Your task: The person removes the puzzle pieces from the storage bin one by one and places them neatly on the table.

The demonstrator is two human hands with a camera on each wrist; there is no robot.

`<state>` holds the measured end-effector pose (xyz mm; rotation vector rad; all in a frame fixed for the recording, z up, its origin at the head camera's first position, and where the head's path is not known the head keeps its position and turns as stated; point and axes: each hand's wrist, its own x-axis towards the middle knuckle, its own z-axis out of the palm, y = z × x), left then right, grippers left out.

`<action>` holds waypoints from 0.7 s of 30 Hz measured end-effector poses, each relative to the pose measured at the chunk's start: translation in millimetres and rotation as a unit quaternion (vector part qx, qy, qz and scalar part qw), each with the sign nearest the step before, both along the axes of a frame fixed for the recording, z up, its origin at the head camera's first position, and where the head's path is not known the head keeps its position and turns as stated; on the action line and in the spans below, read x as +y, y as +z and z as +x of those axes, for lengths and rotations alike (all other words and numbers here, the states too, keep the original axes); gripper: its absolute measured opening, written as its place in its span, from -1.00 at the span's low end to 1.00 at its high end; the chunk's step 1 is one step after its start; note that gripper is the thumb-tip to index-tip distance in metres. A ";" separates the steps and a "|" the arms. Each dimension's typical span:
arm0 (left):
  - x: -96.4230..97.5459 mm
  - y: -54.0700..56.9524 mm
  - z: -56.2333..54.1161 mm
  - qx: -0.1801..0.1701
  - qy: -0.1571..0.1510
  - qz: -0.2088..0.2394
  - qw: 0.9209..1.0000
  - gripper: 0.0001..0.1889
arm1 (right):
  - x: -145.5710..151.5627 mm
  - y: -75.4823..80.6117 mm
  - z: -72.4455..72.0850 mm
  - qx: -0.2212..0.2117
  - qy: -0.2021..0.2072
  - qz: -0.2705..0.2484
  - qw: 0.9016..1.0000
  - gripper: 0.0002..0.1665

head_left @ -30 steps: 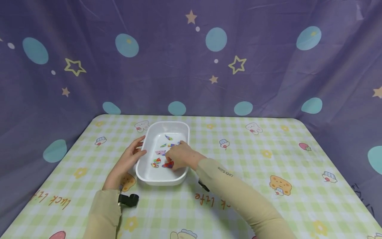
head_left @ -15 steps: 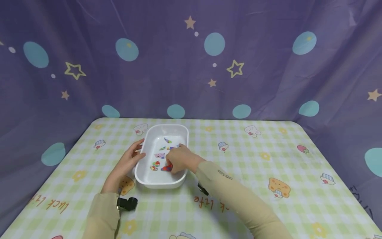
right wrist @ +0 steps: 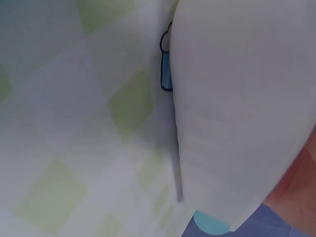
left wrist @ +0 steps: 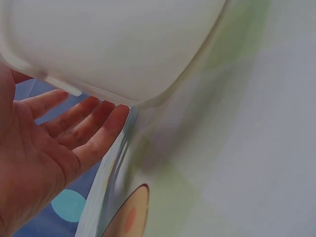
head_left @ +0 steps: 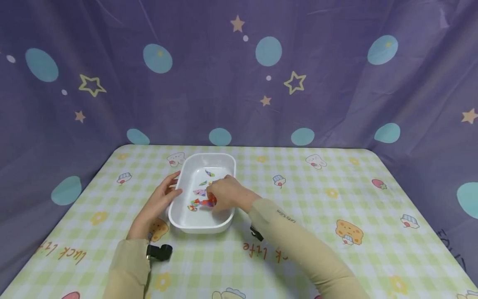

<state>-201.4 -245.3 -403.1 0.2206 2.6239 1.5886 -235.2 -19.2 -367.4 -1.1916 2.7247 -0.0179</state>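
A white rectangular tray [head_left: 186, 220] stands on the table, left of the middle, with several small colourful flat picture pieces inside. My left hand [head_left: 160, 200] is at its left side. The thumb lies over the rim, and in the left wrist view the nearly straight fingers [left wrist: 81, 128] touch the outer wall. Reaching in over the right side, my right hand [head_left: 225, 193] pinches a red flat piece [head_left: 208, 202]; its fingertips are partly hidden. A pink cartoon piece [head_left: 199, 192] lies just left of that hand, and a multicoloured piece [head_left: 192, 207] lies nearer the front.
Farther back in the tray are a small green piece [head_left: 203, 183] and a pointed multicoloured piece [head_left: 210, 173]. A green-and-white checked cloth [head_left: 306, 207] with cartoon prints covers the table. Behind it hangs a purple curtain [head_left: 198, 99].
The red piece has shifted up and turned slightly with my right hand, away from the tray's front. My left hand stays against the tray. The head view has tilted a little.
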 end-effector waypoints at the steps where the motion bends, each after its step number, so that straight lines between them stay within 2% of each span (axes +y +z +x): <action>1: -0.1 -0.2 -0.2 0.001 0.000 0.000 1.000 -0.37 | 0.9 1.1 -0.2 0.002 0.001 -0.001 1.000 -0.68; 6: -0.1 -0.6 -0.4 -0.002 0.003 -0.001 1.000 -0.37 | 6.8 6.2 -2.1 0.028 0.004 -0.016 0.999 -0.70; 12: 0.0 0.5 0.7 -0.007 0.009 -0.003 1.000 -0.37 | 16.1 11.7 -5.5 0.059 0.011 -0.059 0.997 -0.73; 21: -0.3 0.1 0.6 -0.014 0.010 0.001 1.000 -0.36 | 31.6 20.1 -11.5 0.067 0.005 -0.095 0.993 -0.65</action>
